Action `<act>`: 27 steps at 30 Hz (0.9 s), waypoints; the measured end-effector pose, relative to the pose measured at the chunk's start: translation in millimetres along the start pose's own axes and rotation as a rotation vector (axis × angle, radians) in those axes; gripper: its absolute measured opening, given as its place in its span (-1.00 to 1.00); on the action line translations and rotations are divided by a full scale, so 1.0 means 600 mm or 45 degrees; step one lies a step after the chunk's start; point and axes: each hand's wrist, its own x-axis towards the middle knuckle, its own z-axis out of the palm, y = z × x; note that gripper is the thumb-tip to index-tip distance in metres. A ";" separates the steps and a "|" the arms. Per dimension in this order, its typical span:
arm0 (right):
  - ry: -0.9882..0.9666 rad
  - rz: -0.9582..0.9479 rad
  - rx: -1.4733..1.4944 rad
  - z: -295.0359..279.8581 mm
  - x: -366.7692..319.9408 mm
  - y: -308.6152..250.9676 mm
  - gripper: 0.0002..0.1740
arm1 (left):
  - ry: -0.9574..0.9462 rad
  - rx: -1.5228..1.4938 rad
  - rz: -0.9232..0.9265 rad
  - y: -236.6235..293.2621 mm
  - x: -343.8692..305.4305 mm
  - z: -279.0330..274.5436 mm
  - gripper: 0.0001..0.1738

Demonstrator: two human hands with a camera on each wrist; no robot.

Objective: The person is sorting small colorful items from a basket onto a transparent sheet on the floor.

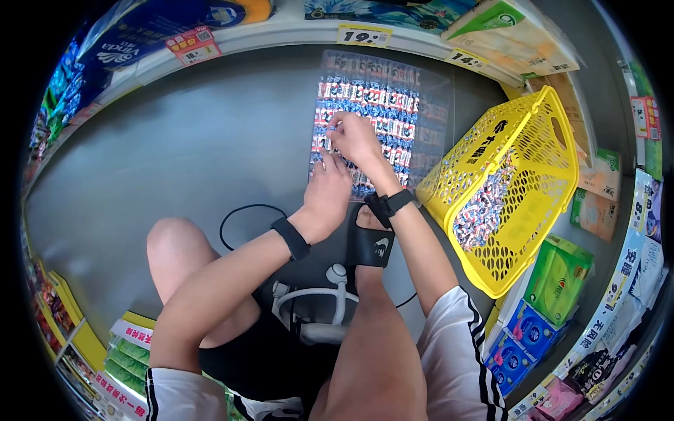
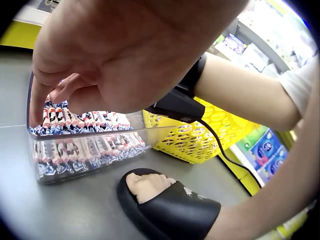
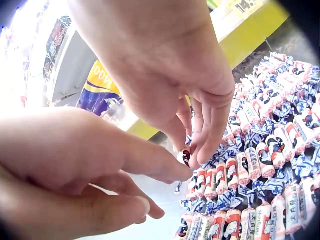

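Observation:
My right hand (image 1: pixel 357 144) (image 3: pixel 165 70) is over the left part of a clear plastic box (image 1: pixel 434 116) (image 2: pixel 90 172) holding rows of wrapped candies (image 1: pixel 397 130) (image 2: pixel 85 150) (image 3: pixel 265 155). Thumb and fingers pinch one candy (image 3: pixel 186 156) at the end of a row, in the right wrist view. Just below it in that view is my left hand (image 1: pixel 328 196) (image 2: pixel 120 55) (image 3: pixel 75 155); its extended index finger reaches that row's end, and its fingers hold nothing visible. In the left wrist view its fingers hang over the box rim.
A tilted yellow basket (image 1: pixel 495 281) (image 2: pixel 200 142) with many loose candies (image 1: pixel 481 210) stands right of the box. A slippered foot (image 1: pixel 371 219) (image 2: pixel 150 186) is near the box's front edge. Shelves with packaged goods (image 1: pixel 558 277) surround the grey floor. A black cable (image 1: pixel 242 208) lies at left.

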 end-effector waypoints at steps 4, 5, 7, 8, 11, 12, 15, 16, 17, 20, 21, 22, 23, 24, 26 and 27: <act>-0.046 0.000 -0.030 0.020 0.005 0.001 -0.76 | -0.015 0.082 -0.090 0.016 -0.008 0.008 -0.09; -0.044 -0.009 -0.018 0.033 0.009 0.010 -0.76 | -0.088 0.145 -0.049 0.018 -0.008 0.005 -0.08; -0.042 -0.019 -0.006 0.036 0.010 0.008 -0.75 | -0.158 0.207 -0.007 0.017 -0.006 0.007 -0.08; -0.024 -0.024 -0.011 0.036 0.008 0.008 -0.73 | -0.144 0.206 0.002 0.016 -0.004 0.009 -0.08; 0.008 -0.036 -0.025 0.033 -0.001 0.002 -0.70 | -0.139 0.161 0.002 0.009 0.004 0.017 -0.09; 0.023 -0.043 -0.030 0.031 -0.005 -0.002 -0.70 | -0.148 0.121 -0.008 0.008 0.007 0.018 -0.10; -0.060 -0.026 0.054 0.020 -0.011 -0.008 -0.69 | -0.144 0.048 -0.041 0.008 0.012 0.012 -0.11; -0.061 -0.026 0.052 0.020 -0.012 -0.009 -0.69 | -0.144 0.046 -0.041 0.009 0.012 0.007 -0.11; -0.074 -0.026 0.037 0.021 -0.012 -0.010 -0.69 | -0.188 0.052 -0.042 0.011 0.013 0.001 -0.14; -0.079 -0.021 -0.005 0.030 -0.012 -0.007 -0.68 | -0.257 0.125 -0.020 0.015 0.016 0.008 -0.19; -0.068 -0.016 -0.031 0.033 -0.010 -0.005 -0.68 | -0.280 0.193 0.003 0.014 0.018 0.012 -0.22; -0.067 -0.020 -0.031 0.035 -0.009 -0.003 -0.68 | -0.277 0.196 0.001 0.014 0.019 0.015 -0.22; -0.057 -0.029 -0.007 0.038 -0.010 0.000 -0.69 | -0.264 0.181 -0.004 0.013 0.017 0.020 -0.23; -0.047 -0.037 0.017 0.039 -0.010 0.000 -0.69 | -0.250 0.166 -0.008 0.013 0.015 0.024 -0.25; -0.065 -0.017 0.022 0.041 -0.010 -0.001 -0.69 | -0.204 0.177 0.005 0.011 0.012 0.031 -0.25; -0.084 0.005 0.025 0.041 -0.008 -0.002 -0.69 | -0.158 0.186 0.018 0.010 0.012 0.030 -0.25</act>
